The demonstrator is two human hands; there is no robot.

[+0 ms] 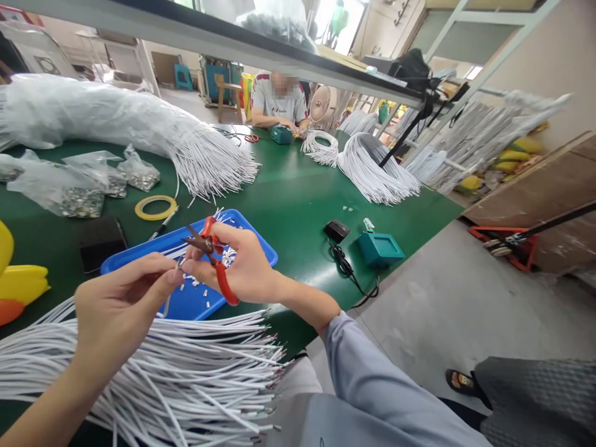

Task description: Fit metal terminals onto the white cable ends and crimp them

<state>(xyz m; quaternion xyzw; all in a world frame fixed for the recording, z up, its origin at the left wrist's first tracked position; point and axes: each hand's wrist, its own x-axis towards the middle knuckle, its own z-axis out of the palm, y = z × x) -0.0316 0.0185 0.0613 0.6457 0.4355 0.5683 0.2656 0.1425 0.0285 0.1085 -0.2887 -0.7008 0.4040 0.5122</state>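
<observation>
Between thumb and fingers, my left hand pinches the end of a white cable. My right hand is closed around red-handled scissors, whose dark blades point left and stand a little apart above the cable end. The right fingertips also come up to the cable beside the left ones; whether they grip it I cannot tell. Both hands are over a blue tray with small white offcuts in it. Below the tray, a thick bundle of white cables lies along the table's near edge.
Behind the tray are yellow tape, a pen, a dark phone and bags of metal parts. A large wrapped cable bundle lies at far left. To the right sits a teal device. Across the table, a person works.
</observation>
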